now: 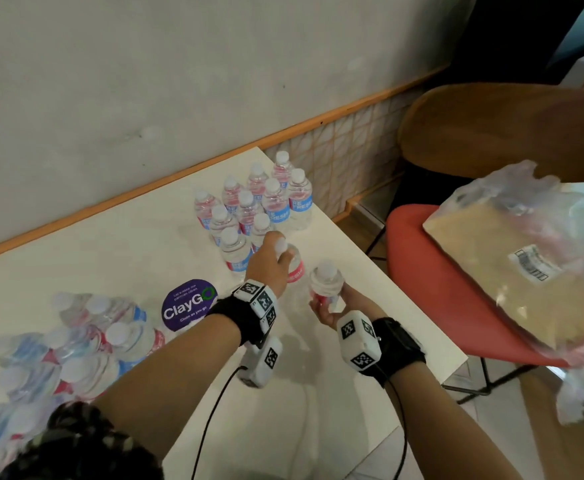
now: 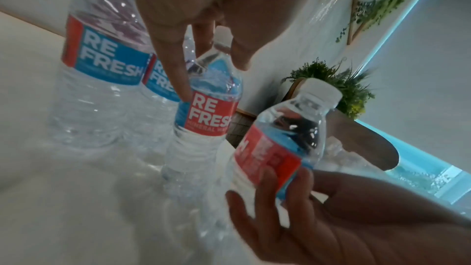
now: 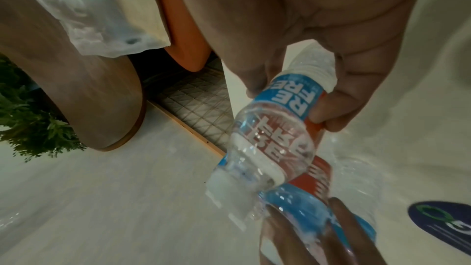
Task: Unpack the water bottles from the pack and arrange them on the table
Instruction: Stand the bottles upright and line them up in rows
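Two bottles: left hand's [image 1: 268, 268] upright [image 1: 292, 263], right hand's [image 1: 328, 308] tilted [image 1: 325, 282] (cap up).

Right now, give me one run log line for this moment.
left hand: sets bottle by group | right hand: holds second bottle above table | pack: part full

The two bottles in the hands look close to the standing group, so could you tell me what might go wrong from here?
1. The left hand is setting its bottle right beside the packed cluster of upright bottles; a nudge could topple several.
2. The right hand holds its bottle low on the body and tilted, so it might slip.
3. The free spot lies near the table edge, so a knocked bottle may roll off.
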The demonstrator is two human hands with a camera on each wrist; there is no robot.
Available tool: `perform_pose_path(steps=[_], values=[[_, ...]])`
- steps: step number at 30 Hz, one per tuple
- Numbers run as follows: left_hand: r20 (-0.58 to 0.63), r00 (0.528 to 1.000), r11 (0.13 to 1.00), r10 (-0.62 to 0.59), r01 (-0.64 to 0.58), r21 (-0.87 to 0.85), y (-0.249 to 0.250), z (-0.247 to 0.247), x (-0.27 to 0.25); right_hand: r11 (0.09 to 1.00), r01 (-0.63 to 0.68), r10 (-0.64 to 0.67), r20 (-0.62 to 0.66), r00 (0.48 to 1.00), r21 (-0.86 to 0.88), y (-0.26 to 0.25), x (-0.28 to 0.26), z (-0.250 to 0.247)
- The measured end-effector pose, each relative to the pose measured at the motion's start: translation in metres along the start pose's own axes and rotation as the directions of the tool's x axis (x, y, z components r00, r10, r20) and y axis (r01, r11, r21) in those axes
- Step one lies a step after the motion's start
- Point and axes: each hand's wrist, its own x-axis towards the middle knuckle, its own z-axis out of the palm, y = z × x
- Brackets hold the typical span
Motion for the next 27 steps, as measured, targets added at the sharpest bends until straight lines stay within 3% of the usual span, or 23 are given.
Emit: perform_pose_path(steps=[3,7,12,14,17,22,27], values=[[0.044,0.995,0.994,0.088,-0.09,0.056,-0.003,-0.001,0.006,0.99,0.138,-0.14,-0.071,0.988,-0.035,-0.013,0.002,0.009],[0.133,0.97,0.97,0.202,-0.216,0.108,-0.004,0.008,0.015,0.928,0.297,-0.338,-0.176,0.924,-0.226,-0.011,0.002,0.023],[0.098,0.984,0.987,0.149,-0.142,-0.077,-0.013,0.018,0.016,0.686,0.389,-0.555,-0.095,0.827,-0.615,-0.001,0.012,0.006],[0.137,0.982,0.982,0.131,-0.11,-0.154,-0.017,0.02,0.013,0.579,0.41,-0.611,-0.042,0.791,-0.705,0.002,0.019,0.002],[0.188,0.974,0.979,0.129,-0.095,-0.182,-0.026,0.023,0.012,0.465,0.419,-0.653,0.017,0.757,-0.78,0.001,0.03,0.002],[0.137,0.99,0.982,0.009,0.017,-0.188,-0.038,0.033,0.026,0.394,0.403,-0.701,0.014,0.713,-0.826,-0.004,0.034,0.008],[0.107,0.994,1.0,0.023,-0.022,-0.016,-0.044,0.042,0.027,0.313,0.384,-0.723,0.044,0.689,-0.869,-0.007,0.035,0.012]])
